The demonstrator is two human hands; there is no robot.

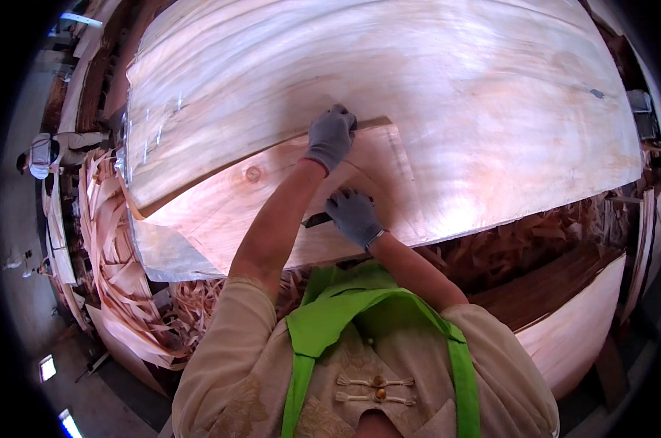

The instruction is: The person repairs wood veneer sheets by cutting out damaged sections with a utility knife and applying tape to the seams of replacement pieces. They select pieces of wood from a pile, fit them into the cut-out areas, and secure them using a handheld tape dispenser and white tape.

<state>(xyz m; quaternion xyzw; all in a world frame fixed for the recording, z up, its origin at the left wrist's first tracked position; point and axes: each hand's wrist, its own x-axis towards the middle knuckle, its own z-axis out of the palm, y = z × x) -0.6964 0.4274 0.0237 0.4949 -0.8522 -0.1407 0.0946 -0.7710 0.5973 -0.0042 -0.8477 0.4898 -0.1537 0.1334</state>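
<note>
- Veneer base sheet (483, 95) is spreading beyond, beside and beneath both hands, apparently giving them a broad, flat work surface.
- Smaller veneer sheet (213, 197), pinkish and knotted, is lying on that base, under the forearms and right hand; its far edge is running leftward from the left hand, slightly lifted and casting a shadow, probably because the left hand is steadying it there.
- Veneer stack (575, 328) is sitting low to the right of the hands, off the base sheet, likely parked within reach.
- Veneer offcuts (115, 255), curled into ribbons, are heaping well to the left of the hands, seemingly dropped clear of the surface.
- Green apron (319, 325) is hanging nearer the body than both hands, presumably shielding the clothing.
- Left hand (332, 135), grey-gloved, is curling its fingers closed over the smaller sheet's far edge, reaching farther out than the right, perhaps to hold the piece in place.
- Right hand (354, 217), also gloved, is resting low over the same sheet, fingers mostly bent around a tool.
- Dark knife-like tool (316, 220) is poking leftward from the right hand, lying almost flat, perhaps to stay close to the veneer; its exact kind is staying unclear.
</note>
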